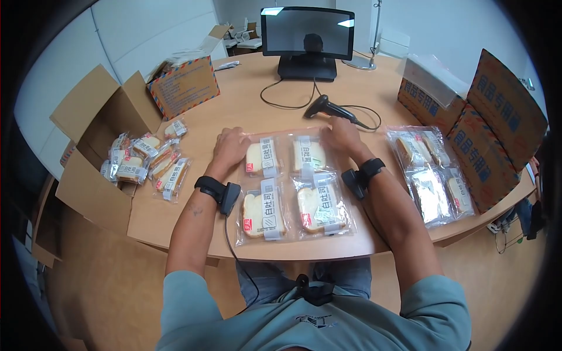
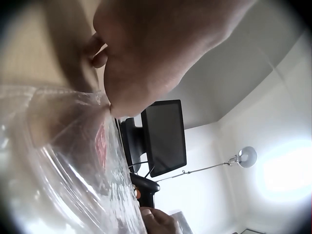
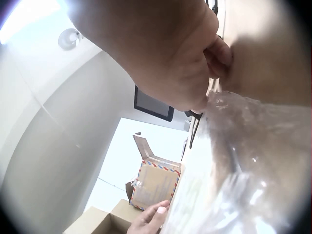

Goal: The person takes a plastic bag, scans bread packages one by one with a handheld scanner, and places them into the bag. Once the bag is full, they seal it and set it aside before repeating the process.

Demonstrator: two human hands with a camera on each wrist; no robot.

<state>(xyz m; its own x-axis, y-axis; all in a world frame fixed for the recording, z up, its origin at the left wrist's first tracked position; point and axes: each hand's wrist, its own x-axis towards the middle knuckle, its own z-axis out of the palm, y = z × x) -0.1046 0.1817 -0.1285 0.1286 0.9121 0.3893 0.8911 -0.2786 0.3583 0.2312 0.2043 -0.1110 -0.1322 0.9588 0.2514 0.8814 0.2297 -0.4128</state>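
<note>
A large clear bag [image 1: 290, 175] lies flat on the table with several packs of white bread inside, such as one bread pack [image 1: 321, 205] at its lower right. My left hand [image 1: 231, 147] pinches the bag's far left corner; the left wrist view has the hand [image 2: 146, 53] with its thumb on the plastic [image 2: 73, 146]. At the far right corner, my right hand [image 1: 346, 139] grips the same edge. Seen from the right wrist, that hand [image 3: 170, 53] has curled fingers at the crinkled film [image 3: 239, 156]. Both fingertips are partly hidden.
Loose bread packs [image 1: 143, 158] lie by an open carton [image 1: 93, 175] at left. Another filled bag [image 1: 430, 175] lies at right beside printed cartons [image 1: 483, 152]. Beyond the hands are a scanner [image 1: 331, 110] with its cable, a monitor [image 1: 307, 35] and a striped box [image 1: 184, 88].
</note>
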